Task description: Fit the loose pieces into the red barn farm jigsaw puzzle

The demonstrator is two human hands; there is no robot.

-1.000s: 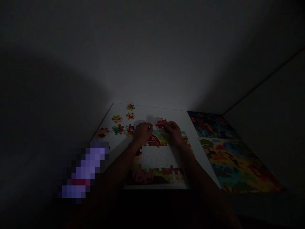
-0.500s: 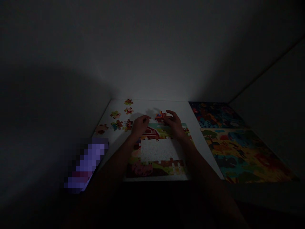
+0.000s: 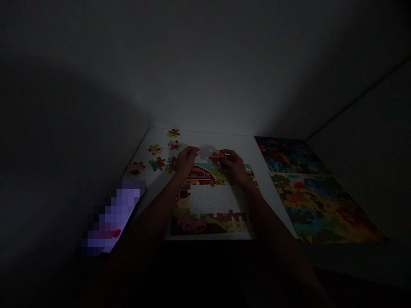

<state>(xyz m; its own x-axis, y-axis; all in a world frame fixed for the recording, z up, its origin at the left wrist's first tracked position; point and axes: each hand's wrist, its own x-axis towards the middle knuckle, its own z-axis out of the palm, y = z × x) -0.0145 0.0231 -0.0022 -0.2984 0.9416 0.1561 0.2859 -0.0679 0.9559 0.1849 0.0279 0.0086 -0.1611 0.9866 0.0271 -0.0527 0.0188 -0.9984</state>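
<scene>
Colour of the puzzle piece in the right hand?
Puzzle piece: mainly orange with a blue-purple patch, as far as the dim head view shows.

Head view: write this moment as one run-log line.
Right hand: holding puzzle piece | Left hand: nothing visibly held | Farm puzzle: middle unfilled | Loose pieces: left of left hand | Light: dim

At the far edge of the puzzle (image 3: pixel 212 223), the left hand (image 3: pixel 186 161) seems loosely curled, the right hand (image 3: pixel 234 166) pinched.
</scene>
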